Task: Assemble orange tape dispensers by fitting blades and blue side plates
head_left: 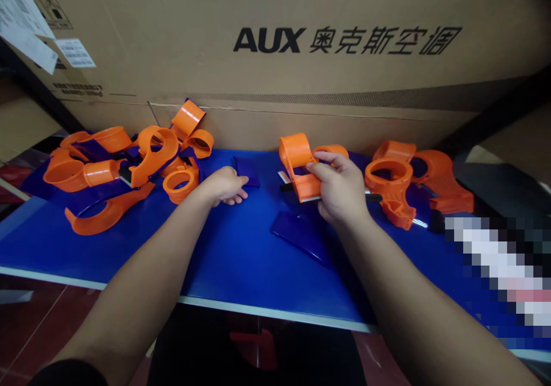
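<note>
My right hand (342,188) is closed round an orange tape dispenser (307,187) with a serrated metal edge, held above the blue tabletop (241,248). Black rod-like ends stick out on both sides of it. Farther left, my left hand (230,186) is curled, its thumb against a thin dark blue plastic piece (249,171); its grip is partly hidden. Another dark blue plastic piece (297,234) lies on the table below my right hand. Just behind that hand, part of a further orange ring (331,148) shows.
A heap of orange and blue dispensers (150,145) lies at the left. More orange dispensers (390,174) stand at the right, near a black object (486,179). A large cardboard box (172,47) walls off the back. The white table edge (275,312) runs along the front.
</note>
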Tool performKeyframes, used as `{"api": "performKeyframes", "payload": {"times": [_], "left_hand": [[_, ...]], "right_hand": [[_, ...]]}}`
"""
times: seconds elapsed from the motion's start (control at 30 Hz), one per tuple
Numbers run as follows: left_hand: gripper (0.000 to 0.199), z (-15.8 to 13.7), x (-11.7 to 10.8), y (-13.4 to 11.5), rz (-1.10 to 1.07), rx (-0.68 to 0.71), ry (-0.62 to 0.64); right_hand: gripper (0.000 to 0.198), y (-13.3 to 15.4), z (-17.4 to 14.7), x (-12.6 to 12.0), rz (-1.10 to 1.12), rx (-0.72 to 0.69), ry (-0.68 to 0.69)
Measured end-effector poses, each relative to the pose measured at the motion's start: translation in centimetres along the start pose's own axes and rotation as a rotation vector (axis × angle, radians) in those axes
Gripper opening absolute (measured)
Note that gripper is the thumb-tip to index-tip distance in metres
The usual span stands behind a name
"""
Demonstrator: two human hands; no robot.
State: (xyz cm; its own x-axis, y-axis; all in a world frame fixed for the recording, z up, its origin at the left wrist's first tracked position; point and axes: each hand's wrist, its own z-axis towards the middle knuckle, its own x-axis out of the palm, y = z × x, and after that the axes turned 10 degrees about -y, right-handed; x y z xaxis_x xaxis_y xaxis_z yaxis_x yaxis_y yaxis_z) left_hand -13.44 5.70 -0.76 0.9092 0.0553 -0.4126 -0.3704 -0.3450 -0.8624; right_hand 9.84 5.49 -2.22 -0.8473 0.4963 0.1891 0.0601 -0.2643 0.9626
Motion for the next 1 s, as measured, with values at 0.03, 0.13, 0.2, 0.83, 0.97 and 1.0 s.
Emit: {"api": "performKeyframes", "payload": {"times": [0.03, 0.13, 0.2, 0.83, 0.97, 1.0], "left_hand": [[0.03, 0.0, 0.1, 0.0, 0.037, 0.009, -0.008], [0.023, -0.1, 0.2, 0.1, 0.126, 0.032, -0.045], [0.02, -0.3, 0.2, 0.0, 0.228, 0.093, -0.129], [0.047, -4.6, 4.2, 0.2, 0.399, 1.336, -0.271], [0.05, -3.9, 3.6, 0.2, 0.175, 1.302, -0.335], [0.051, -3.9, 3.5, 0.1, 0.135, 1.296, -0.358]], "right_hand": [[0.03, 0.1, 0.0, 0.0, 0.001, 0.009, -0.004], [0.028, 0.3, -0.2, 0.0, 0.014, 0.04, -0.002], [0.025, 0.4, -0.3, 0.0, 0.029, 0.045, 0.024], [0.059, 3.0, -2.3, -0.6, -0.025, -0.027, 0.439], [0.056, 3.9, -2.8, -0.8, 0.026, -0.075, 0.419], [0.052, 3.9, -2.9, -0.8, 0.033, -0.098, 0.399]]}}
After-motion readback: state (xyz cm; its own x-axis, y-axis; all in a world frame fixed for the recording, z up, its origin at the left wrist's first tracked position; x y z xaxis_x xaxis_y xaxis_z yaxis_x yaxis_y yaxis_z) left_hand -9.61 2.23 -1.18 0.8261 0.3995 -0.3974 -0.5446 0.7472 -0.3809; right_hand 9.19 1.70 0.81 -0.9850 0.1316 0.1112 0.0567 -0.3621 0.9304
